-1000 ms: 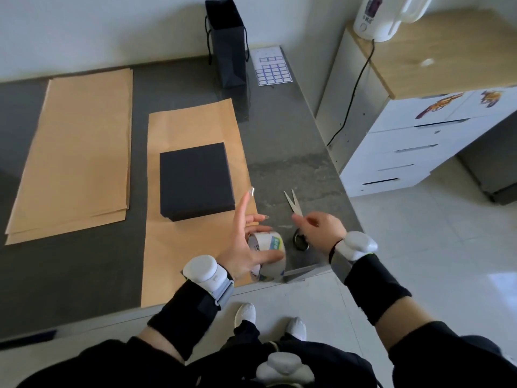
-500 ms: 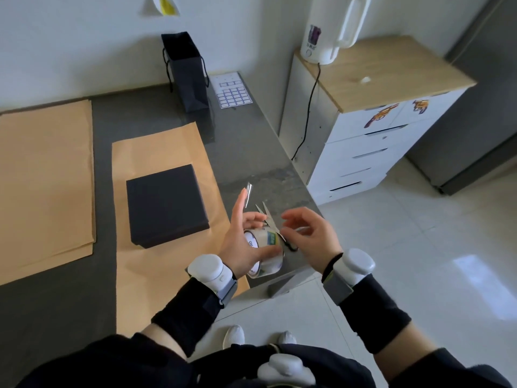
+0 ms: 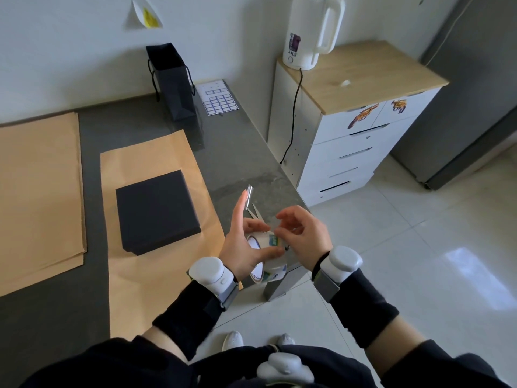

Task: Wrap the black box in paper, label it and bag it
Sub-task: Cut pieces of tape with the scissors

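Observation:
The black box [image 3: 156, 211] lies flat on a sheet of brown paper [image 3: 156, 158] spread on the grey table. At the table's near right corner my left hand [image 3: 246, 247] grips a roll of clear tape [image 3: 268, 259], with a short strip of tape [image 3: 249, 196] stuck to its raised forefinger. My right hand [image 3: 303, 236] has its fingertips on the roll's outer face, pinching at the tape end. Scissors [image 3: 256, 212] lie on the table just behind my hands, mostly hidden. A black paper bag [image 3: 170, 79] stands at the back wall beside a sheet of labels [image 3: 219, 98].
A stack of more brown paper [image 3: 39, 197] covers the table's left side. Right of the table stands a white drawer cabinet [image 3: 355, 152] with a wooden top and a white kettle [image 3: 310, 32], its cord hanging down. The grey table's edge [image 3: 279, 284] is at my wrists.
My right hand moved left from the scissors to the tape roll and now touches it. The left hand has kept the roll and lifted it slightly; my view has shifted right.

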`<state>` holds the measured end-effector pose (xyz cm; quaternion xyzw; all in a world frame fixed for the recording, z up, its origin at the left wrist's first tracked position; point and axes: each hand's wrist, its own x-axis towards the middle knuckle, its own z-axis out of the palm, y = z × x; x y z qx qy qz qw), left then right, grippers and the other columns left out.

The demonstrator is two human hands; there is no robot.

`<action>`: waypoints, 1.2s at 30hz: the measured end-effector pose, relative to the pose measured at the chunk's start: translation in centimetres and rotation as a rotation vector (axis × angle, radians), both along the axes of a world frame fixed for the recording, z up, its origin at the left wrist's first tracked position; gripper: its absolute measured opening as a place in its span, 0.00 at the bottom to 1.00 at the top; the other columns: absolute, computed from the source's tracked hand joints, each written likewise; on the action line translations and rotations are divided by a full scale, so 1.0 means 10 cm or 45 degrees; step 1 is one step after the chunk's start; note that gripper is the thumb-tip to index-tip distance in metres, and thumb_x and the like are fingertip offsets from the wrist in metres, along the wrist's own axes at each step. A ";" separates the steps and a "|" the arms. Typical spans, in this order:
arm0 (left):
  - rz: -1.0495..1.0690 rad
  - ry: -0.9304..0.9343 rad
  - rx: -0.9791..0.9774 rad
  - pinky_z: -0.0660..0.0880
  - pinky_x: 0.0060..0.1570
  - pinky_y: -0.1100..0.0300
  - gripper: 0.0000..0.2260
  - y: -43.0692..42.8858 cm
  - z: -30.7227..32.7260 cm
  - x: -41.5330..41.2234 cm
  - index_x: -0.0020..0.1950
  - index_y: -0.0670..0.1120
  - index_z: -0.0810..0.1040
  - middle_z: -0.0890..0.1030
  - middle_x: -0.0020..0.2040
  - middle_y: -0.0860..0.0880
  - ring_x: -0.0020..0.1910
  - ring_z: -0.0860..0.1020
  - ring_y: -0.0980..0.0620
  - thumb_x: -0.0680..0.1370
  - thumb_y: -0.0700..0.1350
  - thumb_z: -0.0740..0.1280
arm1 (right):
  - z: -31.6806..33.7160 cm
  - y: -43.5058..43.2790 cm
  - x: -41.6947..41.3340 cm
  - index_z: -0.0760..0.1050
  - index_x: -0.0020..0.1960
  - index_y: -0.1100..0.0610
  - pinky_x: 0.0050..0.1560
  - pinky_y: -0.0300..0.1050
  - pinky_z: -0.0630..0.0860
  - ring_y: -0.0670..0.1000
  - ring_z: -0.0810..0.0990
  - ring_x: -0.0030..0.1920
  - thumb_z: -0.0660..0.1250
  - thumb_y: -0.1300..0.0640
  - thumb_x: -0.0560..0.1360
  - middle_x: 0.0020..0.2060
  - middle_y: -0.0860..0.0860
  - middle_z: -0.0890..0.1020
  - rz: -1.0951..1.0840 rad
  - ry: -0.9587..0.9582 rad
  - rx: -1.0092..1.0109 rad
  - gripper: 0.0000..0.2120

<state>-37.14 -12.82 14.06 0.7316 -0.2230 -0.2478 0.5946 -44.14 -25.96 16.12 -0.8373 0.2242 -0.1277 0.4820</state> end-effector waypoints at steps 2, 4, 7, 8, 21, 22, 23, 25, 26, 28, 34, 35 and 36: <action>0.016 0.006 -0.004 0.70 0.53 0.70 0.52 -0.01 0.01 -0.02 0.67 0.70 0.46 0.78 0.48 0.48 0.51 0.77 0.62 0.63 0.40 0.80 | 0.01 -0.01 0.00 0.74 0.44 0.48 0.39 0.26 0.70 0.38 0.75 0.35 0.71 0.64 0.70 0.32 0.41 0.78 -0.013 -0.014 -0.026 0.12; 0.033 0.007 -0.010 0.69 0.52 0.68 0.51 -0.02 0.02 -0.03 0.66 0.71 0.48 0.79 0.47 0.49 0.51 0.78 0.61 0.63 0.40 0.80 | 0.01 -0.02 -0.01 0.76 0.44 0.50 0.38 0.25 0.69 0.38 0.75 0.35 0.70 0.64 0.71 0.33 0.41 0.77 -0.008 -0.001 -0.068 0.10; 0.041 -0.004 -0.022 0.69 0.57 0.65 0.51 -0.04 0.02 -0.04 0.65 0.72 0.48 0.79 0.46 0.49 0.52 0.78 0.59 0.63 0.40 0.80 | 0.01 -0.02 0.00 0.80 0.45 0.55 0.39 0.26 0.69 0.42 0.75 0.36 0.69 0.63 0.72 0.37 0.46 0.79 -0.006 0.041 -0.156 0.05; 0.043 -0.006 -0.031 0.70 0.59 0.62 0.51 -0.04 0.02 -0.04 0.65 0.73 0.48 0.79 0.46 0.50 0.52 0.78 0.58 0.63 0.40 0.80 | 0.01 -0.03 0.00 0.81 0.45 0.55 0.40 0.27 0.69 0.44 0.76 0.38 0.69 0.62 0.72 0.38 0.48 0.80 -0.012 0.049 -0.178 0.04; 0.026 -0.007 -0.080 0.70 0.60 0.62 0.48 -0.11 0.04 -0.04 0.67 0.68 0.53 0.80 0.44 0.50 0.52 0.78 0.57 0.64 0.37 0.79 | 0.04 -0.07 0.01 0.83 0.46 0.55 0.40 0.24 0.68 0.42 0.75 0.37 0.73 0.59 0.69 0.36 0.44 0.76 -0.038 0.077 -0.164 0.05; 0.025 -0.011 -0.077 0.70 0.60 0.62 0.47 -0.12 0.04 -0.03 0.67 0.68 0.53 0.80 0.44 0.50 0.52 0.78 0.57 0.64 0.37 0.79 | 0.04 -0.07 0.01 0.83 0.45 0.55 0.40 0.24 0.68 0.42 0.75 0.37 0.73 0.59 0.69 0.37 0.45 0.76 -0.045 0.076 -0.157 0.05; 0.024 -0.017 -0.074 0.70 0.59 0.64 0.47 -0.12 0.04 -0.02 0.67 0.68 0.53 0.80 0.44 0.50 0.52 0.78 0.57 0.64 0.37 0.79 | 0.04 -0.08 0.01 0.83 0.45 0.55 0.40 0.24 0.68 0.40 0.74 0.37 0.73 0.58 0.70 0.38 0.45 0.75 -0.052 0.077 -0.151 0.05; 0.023 -0.026 -0.065 0.70 0.55 0.69 0.47 -0.12 0.03 -0.02 0.66 0.69 0.53 0.80 0.45 0.50 0.51 0.78 0.59 0.64 0.37 0.79 | 0.04 -0.08 0.01 0.83 0.44 0.54 0.40 0.24 0.68 0.39 0.73 0.37 0.73 0.58 0.70 0.38 0.44 0.73 -0.056 0.082 -0.144 0.04; 0.023 -0.028 -0.062 0.70 0.53 0.72 0.47 -0.13 0.04 -0.02 0.66 0.69 0.53 0.80 0.45 0.50 0.51 0.78 0.60 0.64 0.38 0.79 | 0.04 -0.09 0.01 0.83 0.44 0.54 0.40 0.24 0.67 0.39 0.73 0.37 0.73 0.58 0.70 0.38 0.44 0.73 -0.055 0.083 -0.143 0.04; 0.018 -0.033 -0.056 0.69 0.52 0.75 0.47 -0.13 0.04 -0.01 0.66 0.69 0.53 0.80 0.45 0.50 0.51 0.78 0.61 0.64 0.38 0.79 | 0.04 -0.09 0.01 0.83 0.44 0.54 0.39 0.24 0.67 0.39 0.72 0.37 0.73 0.57 0.70 0.38 0.44 0.73 -0.056 0.088 -0.152 0.04; -0.002 -0.049 -0.047 0.68 0.49 0.77 0.46 -0.15 0.05 -0.02 0.67 0.66 0.53 0.79 0.45 0.50 0.48 0.77 0.64 0.64 0.37 0.78 | 0.02 -0.10 0.01 0.83 0.44 0.54 0.38 0.24 0.67 0.39 0.72 0.37 0.73 0.57 0.70 0.38 0.45 0.73 -0.059 0.100 -0.192 0.03; -0.003 -0.046 -0.045 0.68 0.49 0.78 0.46 -0.15 0.05 -0.02 0.67 0.66 0.53 0.79 0.45 0.50 0.48 0.77 0.64 0.64 0.37 0.78 | 0.02 -0.11 0.02 0.83 0.44 0.54 0.38 0.24 0.66 0.39 0.72 0.36 0.73 0.57 0.70 0.37 0.44 0.72 -0.061 0.099 -0.191 0.03; -0.004 -0.045 -0.044 0.68 0.48 0.78 0.47 -0.15 0.05 -0.02 0.68 0.65 0.53 0.79 0.45 0.51 0.48 0.77 0.65 0.64 0.37 0.78 | 0.02 -0.11 0.02 0.83 0.43 0.54 0.38 0.24 0.66 0.39 0.72 0.36 0.73 0.57 0.70 0.37 0.44 0.73 -0.062 0.100 -0.190 0.02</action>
